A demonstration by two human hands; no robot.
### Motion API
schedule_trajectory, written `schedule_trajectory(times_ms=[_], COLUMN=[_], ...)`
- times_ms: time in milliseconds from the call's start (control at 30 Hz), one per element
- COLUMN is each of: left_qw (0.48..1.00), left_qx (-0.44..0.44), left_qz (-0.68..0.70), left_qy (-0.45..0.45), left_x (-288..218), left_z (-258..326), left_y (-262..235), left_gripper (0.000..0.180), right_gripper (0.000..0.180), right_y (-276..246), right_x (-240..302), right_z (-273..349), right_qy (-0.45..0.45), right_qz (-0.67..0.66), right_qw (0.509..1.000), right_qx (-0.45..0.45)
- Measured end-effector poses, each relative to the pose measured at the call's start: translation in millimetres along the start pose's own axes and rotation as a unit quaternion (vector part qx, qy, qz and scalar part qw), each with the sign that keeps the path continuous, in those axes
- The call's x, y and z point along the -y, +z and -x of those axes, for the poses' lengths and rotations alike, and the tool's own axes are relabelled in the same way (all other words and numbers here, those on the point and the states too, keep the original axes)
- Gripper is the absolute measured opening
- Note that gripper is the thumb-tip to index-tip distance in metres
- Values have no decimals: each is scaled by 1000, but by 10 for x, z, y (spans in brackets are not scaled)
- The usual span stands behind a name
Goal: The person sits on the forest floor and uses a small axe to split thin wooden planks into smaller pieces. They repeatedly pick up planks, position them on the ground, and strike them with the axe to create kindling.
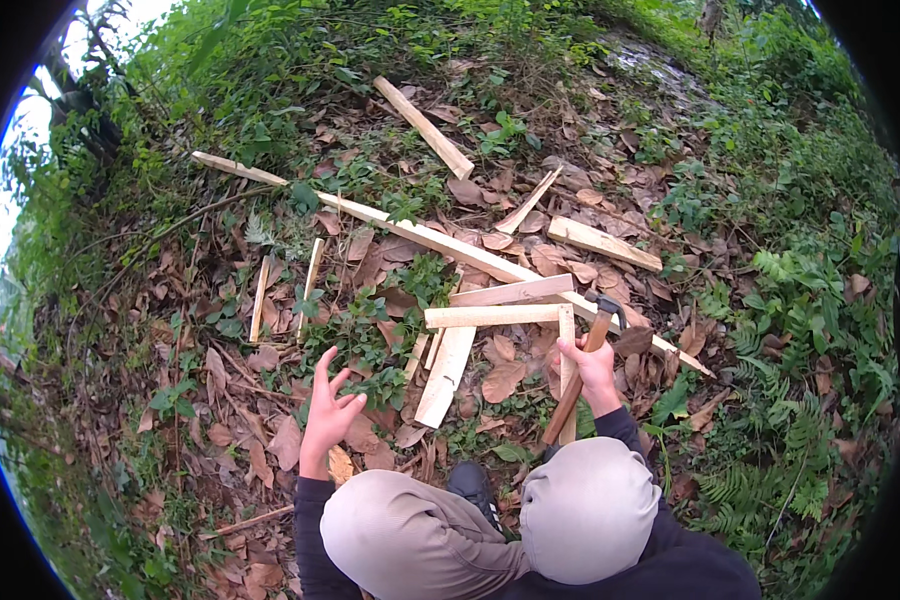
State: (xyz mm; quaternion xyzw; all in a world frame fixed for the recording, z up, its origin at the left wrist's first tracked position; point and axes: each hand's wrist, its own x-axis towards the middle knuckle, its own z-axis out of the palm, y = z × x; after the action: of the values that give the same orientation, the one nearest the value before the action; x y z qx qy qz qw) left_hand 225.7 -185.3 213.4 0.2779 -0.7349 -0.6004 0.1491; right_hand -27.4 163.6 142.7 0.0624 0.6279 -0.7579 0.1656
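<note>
Right hand [594,368] wrapped around a wooden-handled hammer [599,333]; left hand [330,415] splayed, empty.
Its head [606,303] juts forward from the grip, near wooden strips [495,315] on leaf-littered ground [285,440] amid greenery [780,460].

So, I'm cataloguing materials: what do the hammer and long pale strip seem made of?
Hammer: smooth brown handle, probably wood, finish uncertain; dark head with bright end, likely metal. Long pale strip: apparently raw wood, unpainted, yellowish, edges uneven.
</note>
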Motion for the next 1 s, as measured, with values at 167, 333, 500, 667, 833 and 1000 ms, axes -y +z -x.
schedule_trajectory(times_ms=[167,333,500,667,833,1000], left_qw=[989,997,907,576,557,551], left_qx=[52,68,35,269,356,387], left_qz=[-135,26,333,665,645,640], left_qy=[-35,-15,257,392,383,369], left_x=[345,-264,-1242,-2410,-2688,-2756], left_z=[47,123,416,466,129,-84], left_y=[-170,-184,-422,331,753,933], left_gripper=[49,41,31,31,28,28], right_gripper=[31,38,29,36,48,51], right_y=[-258,-482,-712,-846,-510,-479], right_x=[-432,-271,-353,-697,-1114,-1284], right_z=[-372,-261,-39,74,-83,-197], right_qy=[-35,-87,-76,-39,-90,-56], right_qz=[175,407,412,447,521,547], right_qw=[984,909,908,892,847,834], right_qx=[11,-21,-21,-47,-55,-39])
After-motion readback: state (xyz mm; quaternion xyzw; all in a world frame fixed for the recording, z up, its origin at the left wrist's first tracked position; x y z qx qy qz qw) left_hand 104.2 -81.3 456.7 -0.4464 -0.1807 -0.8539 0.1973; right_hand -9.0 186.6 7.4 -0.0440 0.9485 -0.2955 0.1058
